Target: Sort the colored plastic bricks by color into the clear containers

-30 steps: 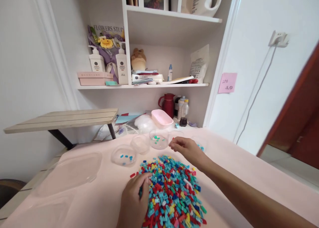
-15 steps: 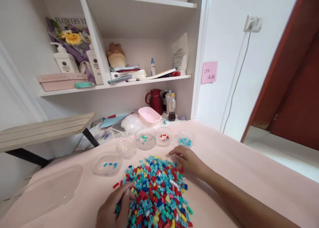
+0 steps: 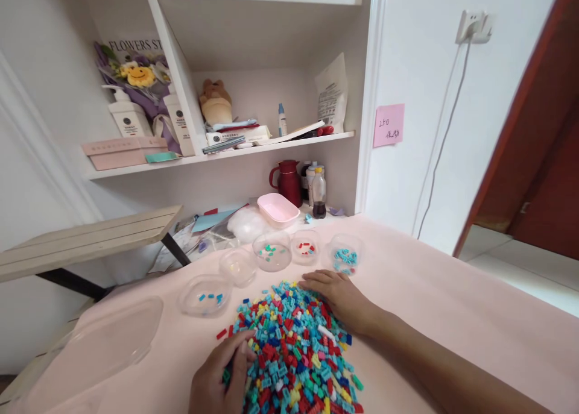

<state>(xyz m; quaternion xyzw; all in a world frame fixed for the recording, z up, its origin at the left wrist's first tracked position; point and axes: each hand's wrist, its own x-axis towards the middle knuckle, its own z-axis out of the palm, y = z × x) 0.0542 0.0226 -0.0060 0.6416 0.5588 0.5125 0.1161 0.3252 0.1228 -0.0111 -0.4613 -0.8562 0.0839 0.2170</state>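
Observation:
A heap of small toy building bricks (image 3: 289, 348) in turquoise, red, yellow, green, blue and white lies on a pink-covered table (image 3: 434, 287). At the heap's left edge, my left hand (image 3: 221, 372) is curled, thumb close to the forefinger. Green and dark bricks show in the gap between them; whether it grips these I cannot tell. My right hand (image 3: 339, 296) lies palm down along the heap's upper right edge, fingers stretched out to the left over the bricks. Its fingertips touch or nearly touch the heap, and the palm side is hidden.
Behind the heap stand clear bowls with turquoise (image 3: 348, 239), red (image 3: 305, 236), green (image 3: 271, 236) and blue (image 3: 203, 281) bricks, plus another clear bowl (image 3: 237, 257). A clear lid (image 3: 117, 329) lies left. Farther back are a pink basin (image 3: 278, 209), a red jug (image 3: 289, 182) and a bottle (image 3: 319, 191).
My right hand has moved from beside the heap onto its upper right edge, fingers now flatter. Red bricks now show in the turquoise bowl. My left hand stays curled; the view has shifted slightly.

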